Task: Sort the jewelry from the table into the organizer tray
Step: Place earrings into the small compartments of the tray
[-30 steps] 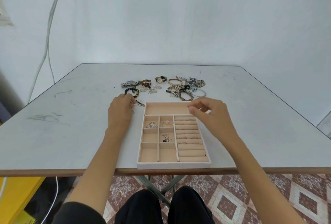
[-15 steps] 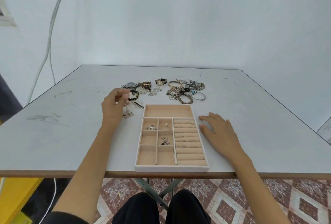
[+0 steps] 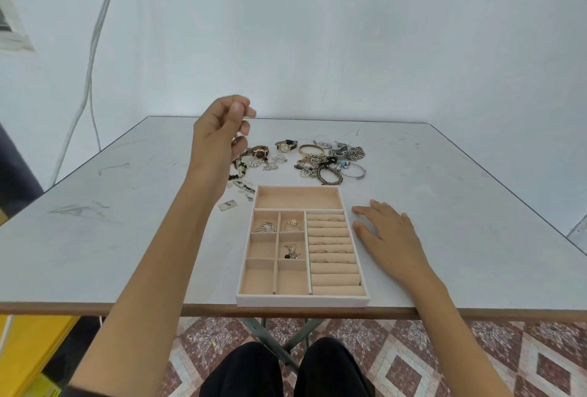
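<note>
Organizer tray [image 3: 301, 300], beige, velvet-lined, at near edge of white counter [image 3: 127, 253]; a few pieces inside. Right hand [image 3: 387, 231] flat just beside its right wall, fingers straight. Left hand [image 3: 222, 133] raised, fingers curled, thumb on index; whether pinching anything, cannot tell. Loose jewelry pile [image 3: 320, 161] beyond tray, below left fingers.

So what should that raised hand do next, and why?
Probably lower the left hand over the organizer tray and release into an empty compartment. Its fingers are pinched together above the table, as if holding a piece too small to make out, while the right hand rests flat beside the tray.
</note>
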Motion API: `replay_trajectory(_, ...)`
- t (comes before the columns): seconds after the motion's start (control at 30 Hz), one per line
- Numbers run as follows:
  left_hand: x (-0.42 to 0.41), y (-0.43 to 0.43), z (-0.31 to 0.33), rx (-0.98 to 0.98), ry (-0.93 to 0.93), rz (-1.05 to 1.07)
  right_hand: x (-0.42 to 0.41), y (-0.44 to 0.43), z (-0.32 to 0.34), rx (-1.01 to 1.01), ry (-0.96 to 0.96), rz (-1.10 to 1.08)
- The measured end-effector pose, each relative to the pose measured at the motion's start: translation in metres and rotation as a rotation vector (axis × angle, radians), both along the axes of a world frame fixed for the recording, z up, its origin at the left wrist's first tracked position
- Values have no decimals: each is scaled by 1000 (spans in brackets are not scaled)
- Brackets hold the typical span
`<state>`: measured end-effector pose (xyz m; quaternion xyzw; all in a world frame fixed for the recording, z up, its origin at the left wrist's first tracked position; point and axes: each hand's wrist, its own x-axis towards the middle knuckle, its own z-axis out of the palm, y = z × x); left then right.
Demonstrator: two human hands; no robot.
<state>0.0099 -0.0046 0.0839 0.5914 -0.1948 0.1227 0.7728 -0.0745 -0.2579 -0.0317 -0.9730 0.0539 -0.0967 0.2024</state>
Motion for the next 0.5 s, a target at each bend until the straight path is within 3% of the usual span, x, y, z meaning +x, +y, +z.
replay_trajectory(0.23,-32,-12,26,9,-2,-143,-1,0,1,-1,4,8)
replay_trajectory(0.5,-52,-12,6,-45,64,-210,-3,1,2,-3,13,12)
